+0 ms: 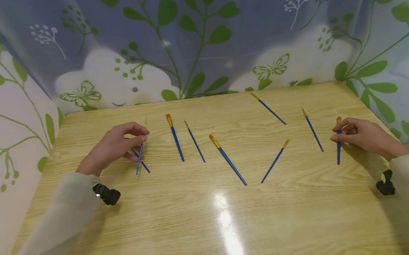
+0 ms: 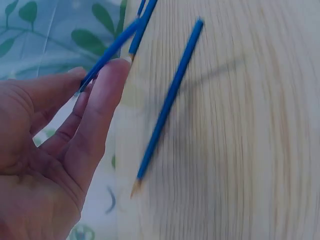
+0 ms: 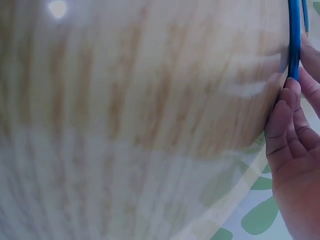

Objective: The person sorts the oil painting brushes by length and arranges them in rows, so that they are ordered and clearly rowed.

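On the left of the table, my left hand (image 1: 112, 146) pinches a slim blue paintbrush (image 1: 139, 160) between thumb and index finger, its bristle end pointing away. Beneath it another blue paintbrush (image 1: 146, 166) lies on the wood, crossing it in the head view; the left wrist view shows this lying paintbrush (image 2: 170, 100) beside the fingers. At the right, my right hand (image 1: 366, 136) pinches a blue paintbrush (image 1: 339, 154) with orange bristles between thumb and fingers, close over the table. In the right wrist view that paintbrush (image 3: 294, 45) runs along the right edge.
Several blue-handled brushes lie between the hands: a flat brush (image 1: 176, 143), a thin brush (image 1: 196, 143), a larger brush (image 1: 230, 162), a slanted brush (image 1: 274, 161), a far brush (image 1: 270, 109) and a brush (image 1: 313, 131) near my right hand. Leaf-patterned curtains (image 1: 193, 39) border the wooden table (image 1: 163, 226).
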`<state>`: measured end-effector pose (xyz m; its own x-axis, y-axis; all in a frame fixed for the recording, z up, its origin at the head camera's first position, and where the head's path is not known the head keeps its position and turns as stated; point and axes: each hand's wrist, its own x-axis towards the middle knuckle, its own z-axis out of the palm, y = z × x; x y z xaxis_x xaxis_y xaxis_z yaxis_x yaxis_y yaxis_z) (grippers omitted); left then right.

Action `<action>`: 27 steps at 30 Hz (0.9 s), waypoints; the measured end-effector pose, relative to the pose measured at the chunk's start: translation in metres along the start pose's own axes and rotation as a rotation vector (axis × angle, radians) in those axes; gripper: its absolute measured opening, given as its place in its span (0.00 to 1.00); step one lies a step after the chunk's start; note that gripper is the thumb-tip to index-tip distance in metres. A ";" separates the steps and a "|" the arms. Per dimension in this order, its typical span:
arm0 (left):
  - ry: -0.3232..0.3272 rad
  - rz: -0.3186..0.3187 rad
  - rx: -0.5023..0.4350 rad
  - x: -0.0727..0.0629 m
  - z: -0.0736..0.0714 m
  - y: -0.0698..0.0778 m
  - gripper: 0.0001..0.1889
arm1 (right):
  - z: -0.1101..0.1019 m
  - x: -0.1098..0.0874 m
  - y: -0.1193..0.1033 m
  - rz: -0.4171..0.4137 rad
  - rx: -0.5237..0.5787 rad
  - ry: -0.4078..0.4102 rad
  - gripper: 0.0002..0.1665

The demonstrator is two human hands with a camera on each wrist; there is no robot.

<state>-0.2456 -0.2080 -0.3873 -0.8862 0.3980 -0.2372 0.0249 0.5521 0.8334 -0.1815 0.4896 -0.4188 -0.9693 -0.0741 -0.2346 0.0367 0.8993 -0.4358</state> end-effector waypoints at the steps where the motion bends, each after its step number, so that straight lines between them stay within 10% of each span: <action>1: -0.008 0.000 -0.010 0.003 0.004 0.003 0.17 | 0.000 0.000 0.000 0.002 -0.003 -0.002 0.34; 27: -0.071 0.068 -0.059 0.044 0.067 0.049 0.21 | -0.007 -0.004 0.003 -0.094 -0.031 0.017 0.25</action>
<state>-0.2522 -0.1146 -0.3907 -0.8483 0.4851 -0.2121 0.0548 0.4788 0.8762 -0.1790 0.4959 -0.4132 -0.9721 -0.1518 -0.1791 -0.0620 0.9018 -0.4277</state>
